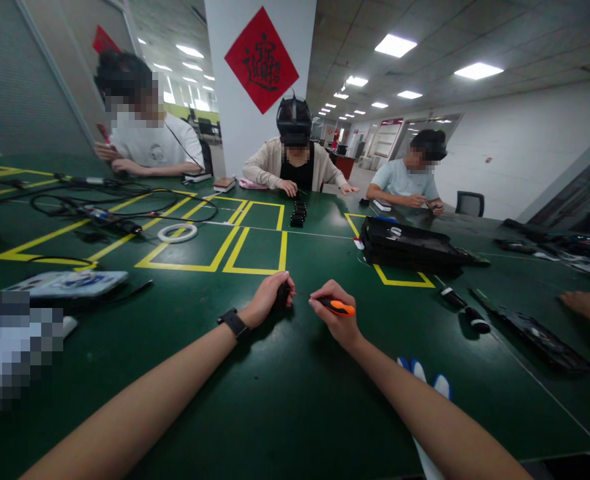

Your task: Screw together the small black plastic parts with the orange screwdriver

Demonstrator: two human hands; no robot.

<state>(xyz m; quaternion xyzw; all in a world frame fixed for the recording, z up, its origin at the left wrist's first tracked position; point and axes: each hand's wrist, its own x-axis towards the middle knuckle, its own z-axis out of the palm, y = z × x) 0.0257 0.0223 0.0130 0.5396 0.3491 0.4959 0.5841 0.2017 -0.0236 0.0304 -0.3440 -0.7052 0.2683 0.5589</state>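
Note:
My left hand (271,293), with a dark watch (233,324) on its wrist, curls around a small black object (281,297) just above the table. Most of that object is hidden by the palm and fingers, so its kind does not show. A short gap to the right, my right hand (335,313) pinches a slim tool with an orange-and-black handle (341,307). The tool's tip points left toward my left hand and is too small to make out. Partly under my right forearm lies a white glove (441,387) with blue fingertips.
Yellow tape (255,271) marks boxes on the green table (185,413). At left lie black cables (109,217), a white ring (177,233) and a phone (69,283). Black panels (409,245) are stacked at right. Several people sit around; another person's hand (589,313) rests at far right.

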